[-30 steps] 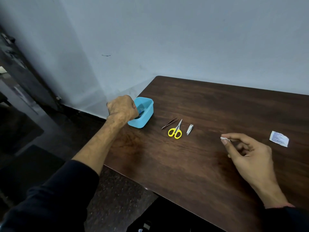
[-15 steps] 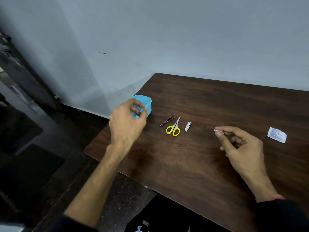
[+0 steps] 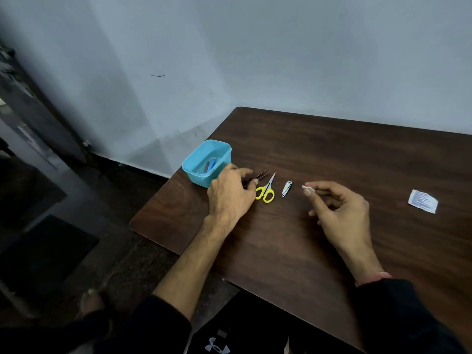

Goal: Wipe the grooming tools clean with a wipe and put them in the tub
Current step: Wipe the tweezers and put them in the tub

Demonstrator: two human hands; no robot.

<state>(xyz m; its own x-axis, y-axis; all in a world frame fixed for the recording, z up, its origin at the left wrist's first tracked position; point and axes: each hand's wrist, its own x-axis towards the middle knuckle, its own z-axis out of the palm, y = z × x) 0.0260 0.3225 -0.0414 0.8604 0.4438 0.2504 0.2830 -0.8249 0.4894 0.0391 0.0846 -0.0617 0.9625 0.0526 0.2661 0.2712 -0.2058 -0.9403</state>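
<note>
On the dark wooden bench (image 3: 332, 154) we note a blue tub (image 3: 201, 163) at ten o'clock near the left edge, holding a blue-handled tool (image 3: 210, 166). At three o'clock of the tub lie, in a row, dark tweezers (image 3: 261, 174), yellow-handled scissors (image 3: 267, 190) and a nail clipper (image 3: 286, 188). Our left hand (image 3: 229, 198) rests beside the tub, its fingers (image 3: 251, 183) curled, tips pinching the tweezers' near end. Our right hand (image 3: 339, 208), at three o'clock of the clipper, pinches a small white wipe (image 3: 306, 187) between thumb and forefinger, remaining fingers loosely bent. A white sachet (image 3: 422, 201) lies well apart at three o'clock.
</note>
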